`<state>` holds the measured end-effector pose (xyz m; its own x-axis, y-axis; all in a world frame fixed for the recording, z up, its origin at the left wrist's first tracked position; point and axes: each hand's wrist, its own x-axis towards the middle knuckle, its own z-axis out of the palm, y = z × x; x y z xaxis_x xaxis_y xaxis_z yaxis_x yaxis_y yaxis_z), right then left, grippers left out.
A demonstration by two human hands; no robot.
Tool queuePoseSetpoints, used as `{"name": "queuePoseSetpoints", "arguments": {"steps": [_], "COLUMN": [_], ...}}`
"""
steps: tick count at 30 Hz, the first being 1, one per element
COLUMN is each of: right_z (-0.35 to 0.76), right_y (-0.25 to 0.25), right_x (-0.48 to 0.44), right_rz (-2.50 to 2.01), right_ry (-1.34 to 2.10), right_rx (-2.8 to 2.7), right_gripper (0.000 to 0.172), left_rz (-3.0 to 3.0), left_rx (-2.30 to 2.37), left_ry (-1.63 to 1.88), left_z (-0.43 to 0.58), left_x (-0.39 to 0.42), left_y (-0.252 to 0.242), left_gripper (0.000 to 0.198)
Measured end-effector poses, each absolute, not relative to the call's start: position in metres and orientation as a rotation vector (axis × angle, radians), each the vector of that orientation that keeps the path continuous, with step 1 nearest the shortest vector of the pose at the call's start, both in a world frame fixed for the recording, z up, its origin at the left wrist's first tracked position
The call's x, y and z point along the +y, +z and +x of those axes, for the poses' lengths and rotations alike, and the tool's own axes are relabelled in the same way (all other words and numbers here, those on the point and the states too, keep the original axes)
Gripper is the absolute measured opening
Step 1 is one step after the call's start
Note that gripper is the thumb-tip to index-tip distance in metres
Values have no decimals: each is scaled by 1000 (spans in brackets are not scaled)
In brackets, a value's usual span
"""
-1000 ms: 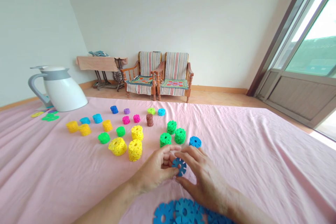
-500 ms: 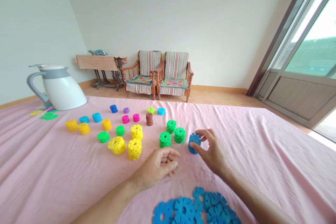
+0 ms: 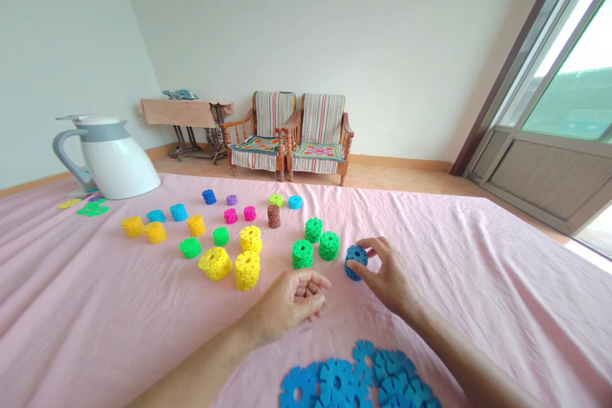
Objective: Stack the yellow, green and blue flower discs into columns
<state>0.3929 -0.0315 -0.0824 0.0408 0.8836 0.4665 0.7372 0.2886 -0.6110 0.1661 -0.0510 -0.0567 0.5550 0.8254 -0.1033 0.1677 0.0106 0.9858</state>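
My right hand [image 3: 389,273] grips a stack of blue notched discs [image 3: 354,265] between thumb and fingers; the stack stands upright on the pink cloth. Palm turned inward, my left hand [image 3: 296,301] rests over the cloth with its fingers loosely curled and the thumb apart, holding nothing. It is nearest to a green disc stack [image 3: 302,255], one of three green stacks beside the blue one. Loose blue notched discs [image 3: 337,384] lie in a heap between my forearms, cut off by the lower edge of the view.
Yellow disc stacks [image 3: 247,271] stand left of my left hand. Farther back are a brown stack [image 3: 273,217] and several small coloured stacks. A white jug [image 3: 120,162] sits at the far left, with flat green discs [image 3: 93,209] before it. Two wooden armchairs [image 3: 318,134] stand beyond the cloth.
The view has shifted very slightly. My right thumb and fingers sit a touch lower around the blue stack, whose top disc is slightly lower; my left hand stays put.
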Motion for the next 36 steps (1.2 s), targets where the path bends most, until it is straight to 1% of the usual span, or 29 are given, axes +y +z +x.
{"name": "queuePoseSetpoints", "arguments": {"steps": [3, 6, 7, 9, 11, 12, 15, 17, 22, 25, 27, 29, 33, 36], "right_z": [393, 393, 393, 393, 394, 395, 394, 392, 388, 389, 389, 386, 371, 360], "right_y": [-81, -68, -60, -44, -27, -20, -10, -10, -16, -13, -13, -16, -30, -37], "right_x": [-32, -38, -42, -54, -68, -76, -92, -98, -98, -96, -93, -90, -82, -81], "right_rz": [-1484, -1484, -1483, -1471, -1411, -1382, -1356, -1369, -1383, -1418, -1417, -1400, -1307, -1207], "right_ry": [221, 179, 171, 222, 438, 587, 885, 912, 884, 922, 993, 1025, 947, 966], "right_rx": [-1725, -1692, -1691, -1771, -2020, -2167, -2464, -2539, -2586, -2557, -2495, -2354, -1995, -1872], "right_gripper": [29, 33, 31, 19, 7, 5, 22, 28, 25, 23, 17, 12, 9, 7], "left_rz": [1506, 1501, 1499, 1497, 1497, 1498, 1503, 1507, 1501, 1515, 1543, 1599, 1745, 1792], "left_rx": [878, 872, 873, 869, 861, 860, 868, 874, 856, 875, 898, 898, 825, 824], "left_ry": [640, 648, 648, 649, 650, 651, 647, 646, 643, 634, 613, 603, 610, 619], "left_z": [166, 165, 165, 165, 166, 166, 166, 166, 165, 166, 166, 167, 167, 168], "left_x": [-50, -49, -49, -49, -49, -49, -49, -48, -48, -50, -51, -52, -54, -53], "left_y": [-58, -60, -61, -61, -60, -60, -59, -58, -58, -58, -58, -58, -58, -58], "left_gripper": [27, 27, 26, 27, 28, 28, 27, 27, 28, 27, 25, 23, 24, 30]}}
